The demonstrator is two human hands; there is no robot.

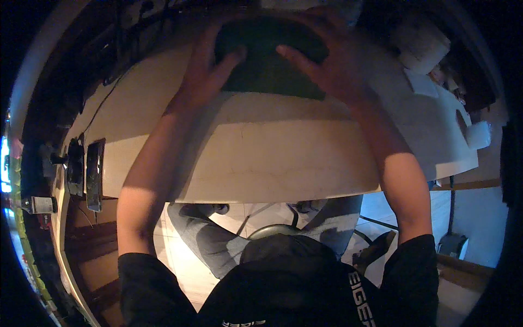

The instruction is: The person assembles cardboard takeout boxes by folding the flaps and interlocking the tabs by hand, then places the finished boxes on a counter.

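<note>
A dark green sheet (269,65) is at the far side of the pale table, between my two hands. Its near edge looks straight and slants slightly, while its far part curves up into shadow. My left hand (210,68) grips the left side, thumb lying over the near face. On the opposite side my right hand (335,68) holds it the same way, its thumb pointing inward. The other fingers of both hands are mostly hidden behind the sheet or lost in the dark. Whether it is paper, card or cloth I cannot tell.
A dark phone-like slab (95,174) lies at the table's (272,152) left edge beside a black object (75,166) and a thin cable (103,103). A white roll (425,49) stands far right, with a small white item (479,135) nearer. A labelled bottle (41,205) is left.
</note>
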